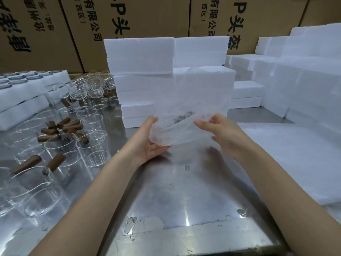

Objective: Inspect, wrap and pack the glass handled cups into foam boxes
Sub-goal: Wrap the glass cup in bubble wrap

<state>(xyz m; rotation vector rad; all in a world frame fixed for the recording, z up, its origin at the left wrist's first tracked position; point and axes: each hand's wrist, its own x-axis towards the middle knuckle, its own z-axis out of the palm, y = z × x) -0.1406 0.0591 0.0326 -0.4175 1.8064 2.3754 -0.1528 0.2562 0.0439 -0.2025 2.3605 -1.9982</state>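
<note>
Head view looks down two bare forearms reaching out over a scuffed steel table [184, 200]. Both hands meet above the middle of it, holding one glass cup [162, 133] that lies on its side inside a sheet of bubble wrap [199, 100]. The left hand [151, 143] is under the cup's rounded end, palm up, fingers curled around it from below and the thumb along its near side. The right hand [221, 133] sits at the other end, fingers bent and pinching the wrap against the bundle, so the cup hangs between the two grips, just clear of the tabletop. A dark streak shows through the plastic near the top of the bundle (probably the cup's wooden handle, though the wrap blurs it). The loose part of the sheet stands up behind the hands.

To the left, unwrapped cups [64, 146] with brown handles crowd the table, some upright and some tipped over. On the right lies a flat stack of white sheets [295, 154]. Straight behind the hands rises a stack of closed foam boxes [147, 71], with more foam [295, 71] piled to the right and a foam tray of round lids [22, 80] at far left. Printed cardboard cartons [129, 15] wall off the back.
</note>
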